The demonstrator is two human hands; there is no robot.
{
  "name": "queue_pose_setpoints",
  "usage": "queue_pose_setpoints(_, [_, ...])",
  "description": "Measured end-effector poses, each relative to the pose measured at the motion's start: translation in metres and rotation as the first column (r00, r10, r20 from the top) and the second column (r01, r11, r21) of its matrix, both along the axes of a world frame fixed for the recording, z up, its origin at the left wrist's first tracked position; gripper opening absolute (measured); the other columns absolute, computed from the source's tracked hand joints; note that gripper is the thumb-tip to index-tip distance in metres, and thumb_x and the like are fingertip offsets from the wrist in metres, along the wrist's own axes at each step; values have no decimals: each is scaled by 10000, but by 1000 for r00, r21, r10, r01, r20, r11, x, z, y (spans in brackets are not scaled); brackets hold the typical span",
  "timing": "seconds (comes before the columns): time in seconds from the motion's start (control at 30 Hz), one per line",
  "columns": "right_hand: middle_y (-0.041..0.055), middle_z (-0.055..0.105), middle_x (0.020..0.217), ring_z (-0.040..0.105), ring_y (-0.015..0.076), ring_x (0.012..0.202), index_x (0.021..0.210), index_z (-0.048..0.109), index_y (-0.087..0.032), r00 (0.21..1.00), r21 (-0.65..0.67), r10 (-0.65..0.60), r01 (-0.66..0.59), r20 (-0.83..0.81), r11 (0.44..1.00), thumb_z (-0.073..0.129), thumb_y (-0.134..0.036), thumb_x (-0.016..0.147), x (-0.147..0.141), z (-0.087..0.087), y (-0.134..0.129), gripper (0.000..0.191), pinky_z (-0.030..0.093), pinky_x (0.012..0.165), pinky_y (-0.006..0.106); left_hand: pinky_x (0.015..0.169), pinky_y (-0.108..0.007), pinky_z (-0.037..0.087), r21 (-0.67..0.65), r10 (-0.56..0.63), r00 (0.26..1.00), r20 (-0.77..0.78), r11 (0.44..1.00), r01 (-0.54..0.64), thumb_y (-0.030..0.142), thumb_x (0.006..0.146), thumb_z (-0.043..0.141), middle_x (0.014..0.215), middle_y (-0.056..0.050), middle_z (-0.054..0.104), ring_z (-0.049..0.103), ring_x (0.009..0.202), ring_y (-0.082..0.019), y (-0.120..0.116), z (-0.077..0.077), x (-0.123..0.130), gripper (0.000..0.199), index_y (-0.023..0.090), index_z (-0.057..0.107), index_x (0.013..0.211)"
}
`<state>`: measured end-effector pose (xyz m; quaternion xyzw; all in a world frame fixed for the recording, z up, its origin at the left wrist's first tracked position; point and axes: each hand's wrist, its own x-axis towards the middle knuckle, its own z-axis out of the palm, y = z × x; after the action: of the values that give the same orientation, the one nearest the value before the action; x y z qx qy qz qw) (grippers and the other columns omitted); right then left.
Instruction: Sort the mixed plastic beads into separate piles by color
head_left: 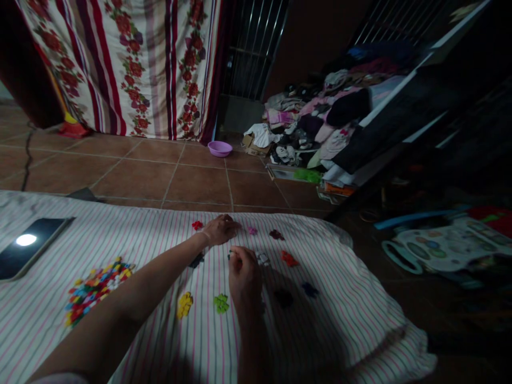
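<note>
My left hand (221,230) reaches to the far side of the striped cloth (336,320), between a red pile (197,225) and a pink pile (252,230); its fingertips are blurred. My right hand (245,266) is pinched over a small dark piece at its fingertips, left of a grey-white pile (263,259). Nearer me lie a yellow pile (184,305) and a green pile (221,303). To the right are orange (289,258), maroon (276,234), blue (310,290) and black (284,298) piles. A mixed-colour heap (98,288) lies left of my left forearm.
A phone-like slab (34,248) with a bright reflection lies at the left. Beyond the cloth, a purple basin (220,149) stands on the tiled floor near a floral curtain (140,69). Clothes and shoes (312,117) are heaped behind, with a plastic toy-like object (448,242) at the right.
</note>
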<state>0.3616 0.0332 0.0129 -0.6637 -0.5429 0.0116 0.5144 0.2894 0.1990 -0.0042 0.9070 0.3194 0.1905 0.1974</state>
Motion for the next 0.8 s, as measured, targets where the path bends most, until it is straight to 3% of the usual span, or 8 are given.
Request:
queue_pose_setpoints(0.23, [112, 696, 920, 636, 192, 795, 910, 686, -173, 1000, 0, 14, -14, -25, 1000, 428, -187, 892, -5, -2, 5, 259, 514, 678, 292, 1021, -355, 486, 7, -6, 1000, 8, 1000, 6, 205, 873, 519, 1043, -96, 690, 614, 1065, -203, -2, -7, 7, 267, 200, 752, 1002])
queue_pose_setpoints(0.53, [115, 716, 907, 656, 208, 821, 926, 718, -181, 993, -67, 116, -114, 17, 991, 471, -254, 893, 20, -11, 11, 259, 534, 698, 308, 1047, -351, 477, -20, -37, 999, 13, 999, 37, 221, 817, 611, 1176, -45, 690, 586, 1162, -203, -10, 10, -3, 392, 289, 699, 1194])
queue_pose_setpoints(0.67, [119, 711, 901, 649, 215, 825, 912, 710, -175, 998, -47, 62, -61, 13, 997, 452, -258, 918, 14, -5, 6, 272, 538, 736, 332, 957, -319, 517, -66, 105, 991, 88, 993, -99, 265, 884, 545, 1175, -73, 675, 638, 1032, -184, -19, 25, -19, 303, 229, 712, 1134])
queue_pose_setpoints(0.8, [116, 709, 905, 652, 217, 842, 926, 712, -171, 996, -65, 83, -81, 32, 995, 445, -221, 906, 5, -3, 5, 272, 535, 786, 347, 866, -289, 529, -211, 257, 963, 84, 949, -235, 191, 847, 527, 1154, -68, 661, 642, 779, -121, -41, 44, -61, 294, 210, 723, 1064])
